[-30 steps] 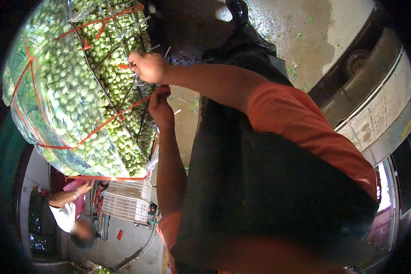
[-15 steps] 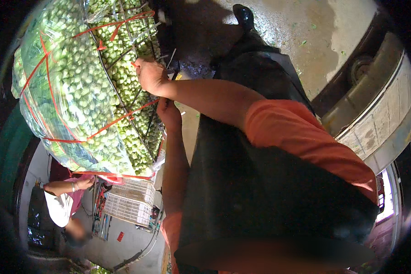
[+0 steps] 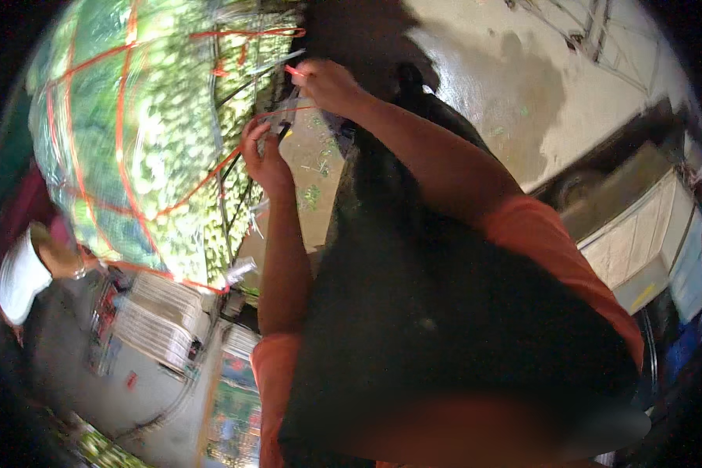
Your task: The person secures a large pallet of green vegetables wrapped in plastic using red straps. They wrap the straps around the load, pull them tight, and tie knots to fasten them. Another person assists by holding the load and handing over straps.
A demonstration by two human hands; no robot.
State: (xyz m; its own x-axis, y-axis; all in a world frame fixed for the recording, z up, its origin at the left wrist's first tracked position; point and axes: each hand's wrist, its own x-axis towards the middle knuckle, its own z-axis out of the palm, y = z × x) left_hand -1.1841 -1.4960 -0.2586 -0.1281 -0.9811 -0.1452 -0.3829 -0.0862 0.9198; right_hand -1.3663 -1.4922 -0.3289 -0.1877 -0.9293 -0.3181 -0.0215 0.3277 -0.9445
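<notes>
A large bundle of leafy green vegetables (image 3: 164,148), pale cut ends toward me, is wrapped in clear plastic and bound with red cord (image 3: 200,187). At its right edge my left hand (image 3: 267,160) has its fingers bent around the cord. My right hand (image 3: 331,87) is closed just beyond and to the right, with a red cord end poking out past its fingers. A thin stretch of cord runs between the two hands. Dark thin bars or straps cross the bundle's face; motion blurs them.
Below the bundle stands a white plastic crate (image 3: 154,316). A person's arm (image 3: 58,256) reaches toward the bundle at the left. Wet concrete floor (image 3: 507,78) with leaf scraps lies ahead. A pale boxy structure (image 3: 632,234) stands at the right.
My right hand has pulled away from the bundle's face, up and right, with the cord. My left hand has risen slightly to the left. The view has shifted, and the other person appears farther left.
</notes>
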